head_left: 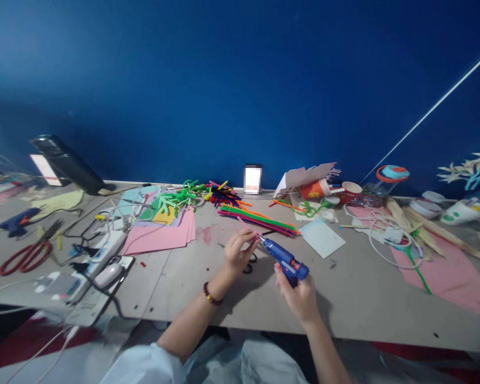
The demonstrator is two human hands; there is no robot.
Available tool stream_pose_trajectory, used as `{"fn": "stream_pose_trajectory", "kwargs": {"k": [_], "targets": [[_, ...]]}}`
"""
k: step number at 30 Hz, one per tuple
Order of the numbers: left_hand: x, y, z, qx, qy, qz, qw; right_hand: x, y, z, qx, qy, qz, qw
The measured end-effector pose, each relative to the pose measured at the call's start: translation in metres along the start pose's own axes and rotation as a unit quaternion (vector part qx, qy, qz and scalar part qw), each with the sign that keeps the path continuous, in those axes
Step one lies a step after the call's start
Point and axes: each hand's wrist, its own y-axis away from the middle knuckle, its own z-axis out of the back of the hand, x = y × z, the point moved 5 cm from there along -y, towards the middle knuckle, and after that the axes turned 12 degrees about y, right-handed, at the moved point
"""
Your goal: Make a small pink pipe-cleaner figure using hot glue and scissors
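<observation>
My right hand (298, 292) is wrapped round the handle of a blue glue gun (284, 258), whose nozzle points up and left. The nozzle tip meets the fingertips of my left hand (239, 252), which pinch a small pink piece (257, 236). That piece is too small to make out well. Dark scissor handles (249, 263) lie on the table, partly hidden behind my left hand. Beyond both hands lies a bundle of coloured pipe cleaners (260, 220).
Pink paper sheets (158, 238), a power strip (100, 261) and red-handled scissors (26, 258) are on the left. A phone (253, 179) stands at the wall. Right of the bundle lie a pale blue square (323, 237), cups and a white cable (396, 262).
</observation>
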Motion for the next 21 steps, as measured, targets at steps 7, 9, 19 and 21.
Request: {"fn": "stream_pose_trajectory", "kwargs": {"k": [7, 9, 19, 21], "targets": [[0.006, 0.007, 0.0, 0.007, -0.007, 0.002, 1.0, 0.014, -0.002, 0.005, 0.006, 0.037, 0.034, 0.999], [0.006, 0.007, 0.0, 0.01, -0.005, 0.006, 1.0, 0.009, -0.001, 0.004, 0.031, 0.01, -0.005, 0.999], [0.006, 0.003, 0.0, -0.001, 0.01, 0.027, 1.0, -0.001, 0.005, 0.0, 0.068, -0.114, -0.102, 0.986], [0.005, 0.004, 0.0, 0.0, 0.009, 0.018, 1.0, -0.001, 0.005, -0.001, 0.069, -0.109, -0.098, 0.987]]}}
